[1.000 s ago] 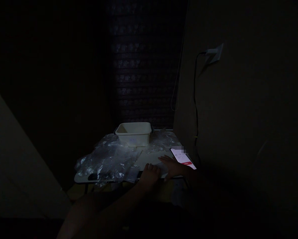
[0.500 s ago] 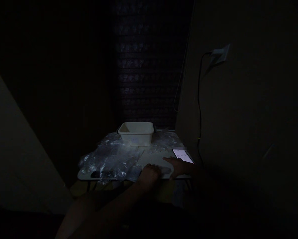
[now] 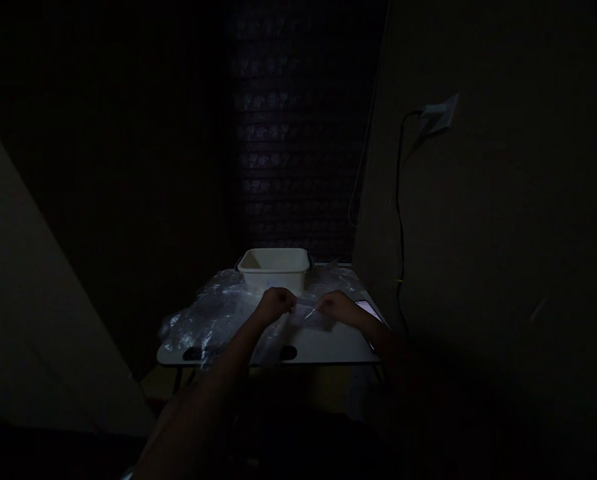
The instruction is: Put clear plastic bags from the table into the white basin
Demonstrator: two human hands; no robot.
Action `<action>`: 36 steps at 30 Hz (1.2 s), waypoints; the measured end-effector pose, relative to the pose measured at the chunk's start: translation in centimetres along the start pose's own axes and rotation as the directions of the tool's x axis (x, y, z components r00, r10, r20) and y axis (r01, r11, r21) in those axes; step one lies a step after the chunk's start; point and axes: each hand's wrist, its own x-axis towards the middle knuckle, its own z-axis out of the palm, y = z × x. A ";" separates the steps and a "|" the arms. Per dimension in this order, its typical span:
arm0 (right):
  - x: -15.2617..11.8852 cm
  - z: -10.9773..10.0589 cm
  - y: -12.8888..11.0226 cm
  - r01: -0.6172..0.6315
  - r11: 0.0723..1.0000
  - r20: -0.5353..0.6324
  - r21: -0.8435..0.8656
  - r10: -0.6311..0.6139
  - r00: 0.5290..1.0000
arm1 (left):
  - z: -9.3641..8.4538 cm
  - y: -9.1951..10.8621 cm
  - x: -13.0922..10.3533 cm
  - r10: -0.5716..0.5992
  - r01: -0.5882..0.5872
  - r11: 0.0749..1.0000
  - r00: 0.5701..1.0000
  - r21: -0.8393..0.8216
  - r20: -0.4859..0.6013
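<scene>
A clear plastic bag is stretched between my two hands above the small white table. My left hand pinches its left upper corner, with the fingers closed. Closed too, my right hand grips the right upper corner. More clear plastic bags lie in a crumpled heap on the left half of the table. Just beyond my hands stands a white plastic tub. The room is dark, so fine detail of the fingers and the bag is hard to make out.
A phone with a lit screen lies at the table's right edge, partly behind my right wrist. A black cable hangs from a wall outlet on the right. Closed blinds cover the window behind the table.
Both hands have moved from the table's front edge up and inward, toward the tub. A clear plastic bag is now held between them; the right hand's spread fingers have closed.
</scene>
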 end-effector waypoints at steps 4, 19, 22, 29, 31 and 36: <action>1.0 0.4 -0.3 0.000 0.992 0.007 0.130 -0.001 1.000 | -0.5 -0.6 0.1 -0.075 0.079 0.977 0.997 -0.197 0.031; 0.2 1.9 1.0 -0.023 0.967 0.143 -0.253 0.061 0.988 | 2.7 -1.0 -3.5 0.297 -0.475 0.791 0.849 0.385 0.437; 0.0 1.4 1.1 -0.031 0.964 0.133 -0.264 0.068 0.989 | 4.3 -0.8 -4.4 0.312 -0.567 0.703 0.788 0.429 0.530; 0.2 0.9 1.4 -0.043 0.967 0.126 -0.251 0.076 0.989 | 5.8 -1.7 -5.1 0.228 -0.539 0.600 0.824 0.592 0.519; 0.1 0.7 1.6 -0.055 0.965 0.120 -0.256 0.088 0.989 | 6.0 -1.7 -5.1 0.245 -0.536 0.575 0.834 0.618 0.495; -0.4 0.2 2.3 -0.075 0.959 0.103 -0.273 0.107 0.989 | 6.1 -1.0 -5.3 0.266 -0.597 0.486 0.797 0.639 0.543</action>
